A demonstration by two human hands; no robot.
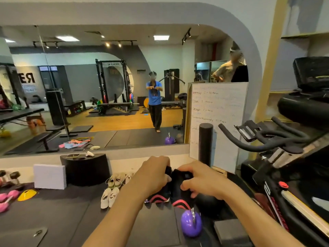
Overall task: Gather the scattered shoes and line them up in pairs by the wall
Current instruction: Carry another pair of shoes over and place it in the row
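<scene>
Room: we stand in a gym on dark floor mats (53,211), facing a low wall under a big mirror (106,86).
Shoes in hand: we hold two black shoes (179,191) with pink stripes in the air above the mats. They are side by side and touching, a little to the right of the shoes on the floor.
Left hand: our left hand (154,177) grips the upper part of one shoe, with the fingers curled round it.
Right hand: our right hand (201,180) grips the other shoe from above, with the fingers bent over it.
Why held so: we think one shoe in each hand keeps them as a pair, so both can go down together and parallel.
Shoes on floor: a white pair (109,197) lies on the mat, and a pale pair (115,180) lies behind it, close to the wall. One more light shoe (129,177) shows just beside, partly hidden by our arm.
Free place: it seems to be right of these pairs, under our hands, but we cannot see it fully.
In the way: a purple kettlebell (191,223) and a dark ball (208,200) sit below the right hand, and an exercise bike (267,143) closes the right side.
Other things: a whiteboard (219,122) leans at the mirror. To the left are a black box (85,170) with a phone (72,155) on it, a white block (49,176), pink dumbbells (7,196) and a yellow cone (26,195).
</scene>
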